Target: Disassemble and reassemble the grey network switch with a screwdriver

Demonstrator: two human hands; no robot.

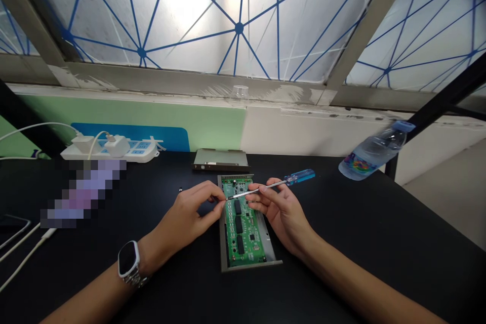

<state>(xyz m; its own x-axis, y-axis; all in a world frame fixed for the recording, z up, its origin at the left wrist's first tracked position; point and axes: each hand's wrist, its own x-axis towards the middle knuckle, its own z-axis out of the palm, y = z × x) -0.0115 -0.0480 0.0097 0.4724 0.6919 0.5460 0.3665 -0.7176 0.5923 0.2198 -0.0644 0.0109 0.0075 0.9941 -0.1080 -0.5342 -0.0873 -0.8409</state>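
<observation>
A green circuit board (241, 228) with black chips lies in an open grey metal chassis (250, 264) on the black table. Above it, my right hand (283, 217) grips a screwdriver (258, 191) by its steel shaft, and the blue translucent handle sticks out to the upper right. My left hand (190, 210) pinches the shaft's tip between thumb and fingers over the board's left edge. Those fingertips hide whether a small screw sits there. A smartwatch (128, 263) is on my left wrist.
A flat metal cover plate (220, 159) lies beyond the chassis, and a tiny screw (180, 190) sits left of it. A white power strip (110, 152) with chargers, white cables (23, 248), a phone (11, 228), a pixelated object (83, 192) and a plastic water bottle (374, 151) surround them.
</observation>
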